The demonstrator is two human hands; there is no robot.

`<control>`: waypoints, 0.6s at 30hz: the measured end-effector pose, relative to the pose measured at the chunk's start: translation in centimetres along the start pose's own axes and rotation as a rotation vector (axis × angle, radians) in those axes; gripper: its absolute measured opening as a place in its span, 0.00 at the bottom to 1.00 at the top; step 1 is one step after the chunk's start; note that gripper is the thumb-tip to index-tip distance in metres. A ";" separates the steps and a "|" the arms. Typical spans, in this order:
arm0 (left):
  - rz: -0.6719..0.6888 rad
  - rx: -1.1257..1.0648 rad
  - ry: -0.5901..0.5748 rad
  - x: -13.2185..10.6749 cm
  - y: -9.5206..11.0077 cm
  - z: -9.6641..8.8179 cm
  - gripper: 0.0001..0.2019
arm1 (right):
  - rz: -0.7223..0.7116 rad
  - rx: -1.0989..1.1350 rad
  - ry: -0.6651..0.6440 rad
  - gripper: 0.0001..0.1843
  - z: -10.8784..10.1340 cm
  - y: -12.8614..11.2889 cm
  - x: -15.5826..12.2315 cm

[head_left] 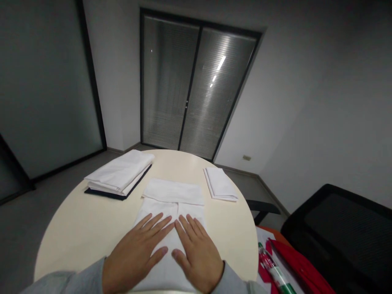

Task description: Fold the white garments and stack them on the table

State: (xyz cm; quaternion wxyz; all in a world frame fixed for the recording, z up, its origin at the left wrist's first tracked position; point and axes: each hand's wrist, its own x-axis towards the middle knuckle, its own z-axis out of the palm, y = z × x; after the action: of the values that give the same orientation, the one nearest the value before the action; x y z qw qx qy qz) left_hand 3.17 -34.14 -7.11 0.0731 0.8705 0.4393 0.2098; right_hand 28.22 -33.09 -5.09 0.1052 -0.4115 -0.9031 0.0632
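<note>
A white cloth [173,192] lies in front of me on the round table, its far end folded over into a band. My left hand [137,247] rests flat on the cloth's left part, fingers stretched out. On the right part, my right hand [196,249] also lies flat with its fingers extended. The index fingertips of both hands nearly meet close to a seam down the cloth's middle. Neither hand grips anything. The hands and forearms hide part of the cloth's near half.
On the cream round table [76,232], a folded white cloth stack [121,171] sits on a dark flat item at the back left. A smaller folded white cloth [220,183] lies at the back right. Beyond the right edge are a black chair [337,237] and red items [300,261].
</note>
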 end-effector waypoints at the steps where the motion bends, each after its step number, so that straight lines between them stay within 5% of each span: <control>1: -0.007 -0.013 0.007 -0.2 -0.2 -0.2 0.31 | 0.014 0.001 -0.002 0.38 0.2 0.2 -0.2; 8: -0.098 -0.077 -0.039 -0.3 -1.5 -1.7 0.27 | 0.044 0.053 -0.049 0.39 -0.6 0.1 -0.8; 11: -0.271 -0.042 0.095 1.4 -3.2 -3.1 0.25 | 0.087 0.160 -0.012 0.36 -1.9 1.0 0.3; 15: -0.481 0.014 0.219 5.6 -6.5 -4.6 0.27 | 0.425 0.232 0.251 0.25 -3.9 4.9 4.5; 18: -0.552 0.008 0.185 8.3 -8.6 -4.2 0.26 | 0.614 0.238 0.260 0.25 -4.0 9.0 8.0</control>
State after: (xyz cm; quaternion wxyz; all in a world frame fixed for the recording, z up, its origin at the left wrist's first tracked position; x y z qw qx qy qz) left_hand -0.57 -22.58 -3.49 0.0835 0.6957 0.6651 0.2584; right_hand 30.62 -21.08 -1.93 0.2425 -0.6533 -0.7027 0.1436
